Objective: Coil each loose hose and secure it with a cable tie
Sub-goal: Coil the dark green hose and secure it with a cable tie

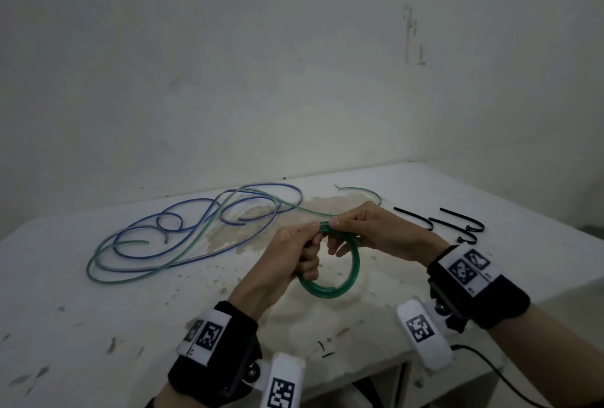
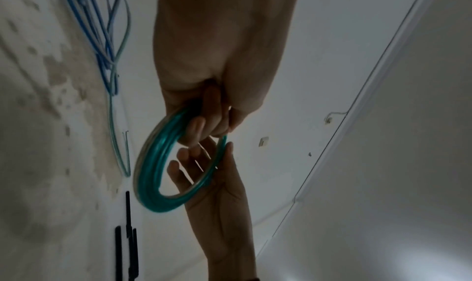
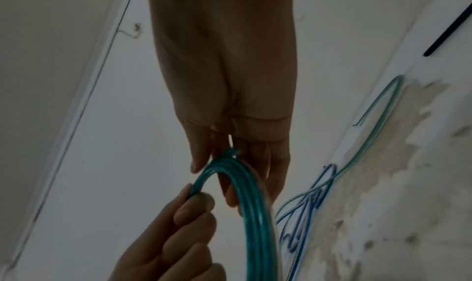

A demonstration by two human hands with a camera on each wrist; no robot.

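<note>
A green hose is wound into a small coil [image 1: 343, 286] that I hold above the white table [image 1: 98, 326], near its front. My left hand [image 1: 310, 244] grips the coil's left side with its fingers curled round the strands [image 2: 150, 176]. At the top of the coil [image 3: 253, 214], my right hand [image 1: 346, 228] pinches the strands. A loose length of the green hose [image 1: 302, 210] runs back and to the left. There it lies tangled with a loose blue hose [image 1: 183, 211]. Black cable ties [image 1: 464, 216] lie on the table right of my right hand.
A brownish stain [image 1: 235, 237] covers the table's middle. Two small black offcuts [image 1: 325, 350] lie near the front edge. A black cord [image 1: 490, 368] hangs past the right front corner. A white wall [image 1: 294, 81] stands behind the table.
</note>
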